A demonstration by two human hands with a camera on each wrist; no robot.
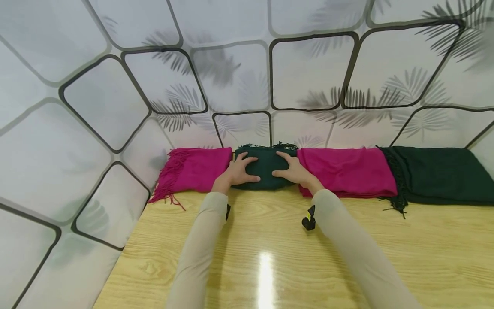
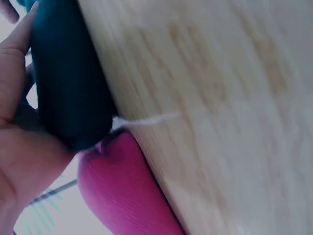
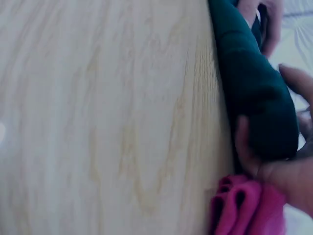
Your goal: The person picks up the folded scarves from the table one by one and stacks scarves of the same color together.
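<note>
A folded dark green scarf (image 1: 266,167) lies on the table against the wall, its fringe along the back edge. My left hand (image 1: 238,171) rests on the scarf's left end with fingers and thumb spread. On the right end, my right hand (image 1: 294,169) also touches it with spread fingers. In the right wrist view, the right thumb (image 3: 244,147) lies along the front of the green roll. The left wrist view has the left palm (image 2: 34,156) right at the scarf's end. Folded pink scarves, one on the left (image 1: 204,169) and one on the right (image 1: 345,171), flank it closely.
Another dark green scarf (image 1: 444,174), fringed on its left side, ends the row at the right. The row runs along the foot of a patterned fabric wall (image 1: 308,77). The wooden table (image 1: 266,231) extends in front, with a bright reflection on it.
</note>
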